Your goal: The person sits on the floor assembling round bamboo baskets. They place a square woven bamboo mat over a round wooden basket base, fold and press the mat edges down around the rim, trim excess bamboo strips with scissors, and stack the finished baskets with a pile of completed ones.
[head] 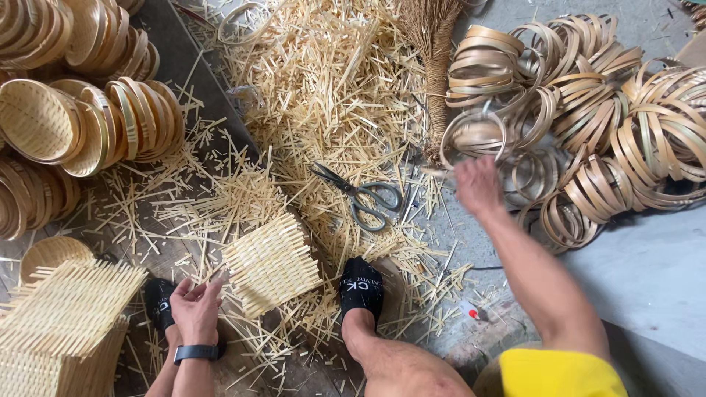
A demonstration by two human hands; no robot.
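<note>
The person's arms are bare from the elbow down to the hands. A black band with a flat dark face, a watch or wristband (195,353), circles the wrist below the left hand (195,310). The right hand (478,185) wears nothing, and no sleeve shows along that forearm. At the near right edge sits a bright yellow garment (559,373). Both feet wear black slippers (361,287) with white lettering across the strap; the left one (159,301) is partly hidden. The right shin is bare.
</note>
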